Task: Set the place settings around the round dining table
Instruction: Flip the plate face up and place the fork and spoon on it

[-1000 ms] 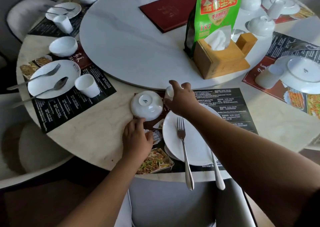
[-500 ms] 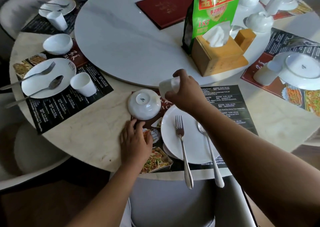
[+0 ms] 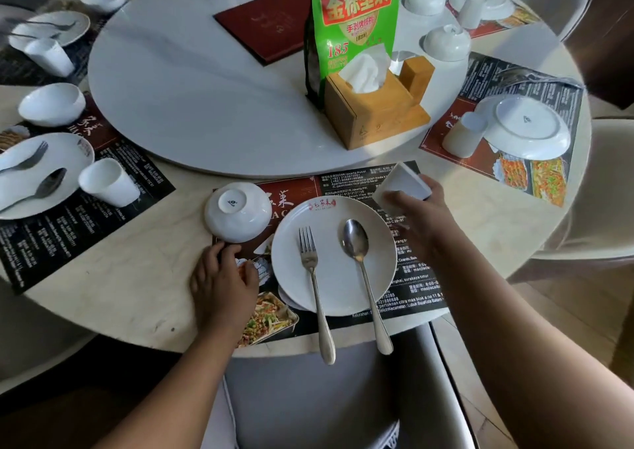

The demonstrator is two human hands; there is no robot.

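Bowl upturned beside plate; tissue box stands beyond cup.

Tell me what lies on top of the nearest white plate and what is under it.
A fork and a spoon lie on the plate. Under it, a second plate's rim and the placemat show; the rest is covered.

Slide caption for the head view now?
Right hand holds a white cup tilted beside the plate; left hand rests on the placemat near an upside-down bowl.

Tilted white cup held just beside the plate.
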